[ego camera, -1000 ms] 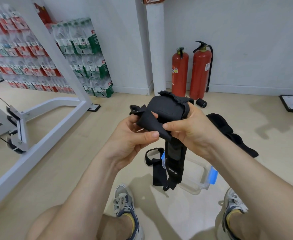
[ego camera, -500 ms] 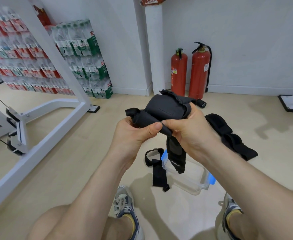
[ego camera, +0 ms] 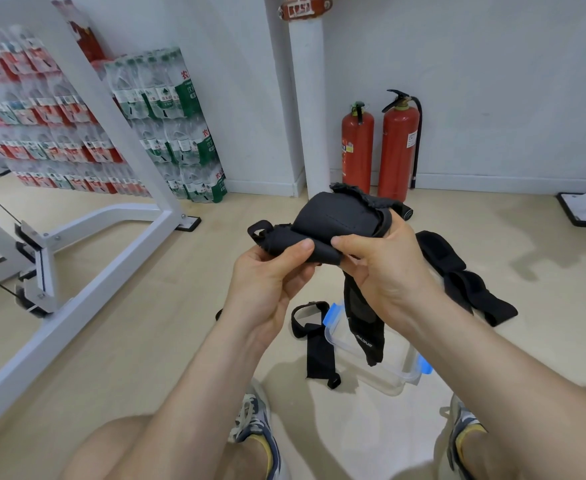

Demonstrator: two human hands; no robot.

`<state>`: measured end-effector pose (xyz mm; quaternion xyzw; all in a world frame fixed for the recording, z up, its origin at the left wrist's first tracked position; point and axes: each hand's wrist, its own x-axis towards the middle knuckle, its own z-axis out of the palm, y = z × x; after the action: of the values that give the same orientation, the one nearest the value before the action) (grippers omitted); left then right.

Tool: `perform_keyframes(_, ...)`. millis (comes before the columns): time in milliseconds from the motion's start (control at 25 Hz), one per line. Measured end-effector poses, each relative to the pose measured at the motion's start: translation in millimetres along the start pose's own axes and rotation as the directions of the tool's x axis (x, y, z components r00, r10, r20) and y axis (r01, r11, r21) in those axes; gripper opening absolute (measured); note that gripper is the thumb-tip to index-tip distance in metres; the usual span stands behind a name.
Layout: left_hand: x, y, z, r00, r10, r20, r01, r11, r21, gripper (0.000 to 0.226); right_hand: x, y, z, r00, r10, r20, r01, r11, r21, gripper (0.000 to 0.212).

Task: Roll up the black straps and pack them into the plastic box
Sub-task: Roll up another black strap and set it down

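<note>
On beige floor (ego camera: pixel 128 341), plastic box (ego camera: pixel 399 370) and extinguishers (ego camera: pixel 398 150)

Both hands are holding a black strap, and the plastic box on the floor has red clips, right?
Almost. The left hand and right hand do grip the black strap, and the plastic box is on the floor, but its clips are blue, not red. The head view shows it.

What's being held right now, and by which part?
One black strap: left hand pinches its rolled end, right hand grips the padded middle; the tail hangs loose.
</note>
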<state>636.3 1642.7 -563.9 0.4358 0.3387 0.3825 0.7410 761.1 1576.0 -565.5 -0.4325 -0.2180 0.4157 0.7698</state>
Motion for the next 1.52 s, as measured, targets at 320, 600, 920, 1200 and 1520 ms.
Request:
perform_keyframes(320,-2.3,1.2,1.4,0.995,-0.097,0.001,0.097,0.994,-0.042,0.028,-1.5,2.1,2.1,0.998,0.042,0.043,-0.035,0.989,-0.145,0.055)
perform_keyframes(600,-0.7,3.8,-5.3,0.993,-0.057,0.103,0.056,0.998,0.015,0.026,-4.2,-10.2,7.1,0.982,0.184,0.052,-0.187,0.98,0.073,0.024)
perform_keyframes(920,-2.7,7.9,-14.5,0.971,0.015,0.238,-0.076,0.965,0.251,0.027,0.5,-13.6,0.5,0.985,0.155,-0.079,-0.152,0.987,0.047,0.023)
perform_keyframes(1200,-2.0,6.8,-9.8,0.986,0.029,0.162,-0.076,0.953,0.292,0.028,1.5,-9.4,-4.3,0.998,0.05,0.041,-0.049,0.998,-0.038,0.035)
perform_keyframes(1520,-0.6,1.6,-3.5,0.978,0.078,0.192,-0.128,0.956,0.262,0.022,5.3,-0.4,-6.3,0.986,0.008,0.166,0.03,0.975,-0.22,0.072)
